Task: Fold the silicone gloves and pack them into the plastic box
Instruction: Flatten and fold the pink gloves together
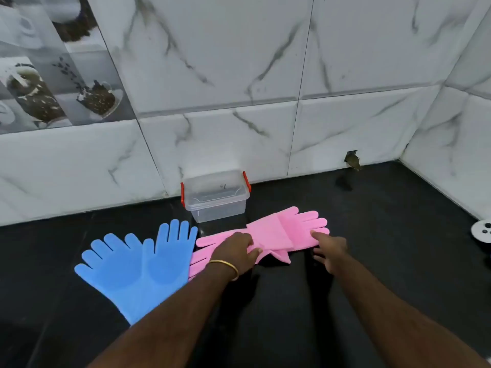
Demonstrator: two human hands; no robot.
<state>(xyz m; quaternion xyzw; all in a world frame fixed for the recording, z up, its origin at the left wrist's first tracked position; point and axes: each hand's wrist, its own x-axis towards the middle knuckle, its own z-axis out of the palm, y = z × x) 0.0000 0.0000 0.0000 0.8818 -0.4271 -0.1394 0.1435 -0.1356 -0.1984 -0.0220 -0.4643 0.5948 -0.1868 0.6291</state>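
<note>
On the black glossy surface [372, 235] two blue silicone gloves [138, 264] lie flat, just beside two pink silicone gloves [276, 229], partly folded. The clear plastic box [215, 197] with red clips stands behind them, at the wall. The left hand [235, 252] pinches the pink fold; the right hand [330, 248] presses one straight finger on it.

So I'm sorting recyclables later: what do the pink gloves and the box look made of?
The pink gloves look like soft matte silicone or rubber: they fold limply with no shine. The box looks like clear rigid plastic, see-through with glossy walls and red clips, probably plastic too.
</note>
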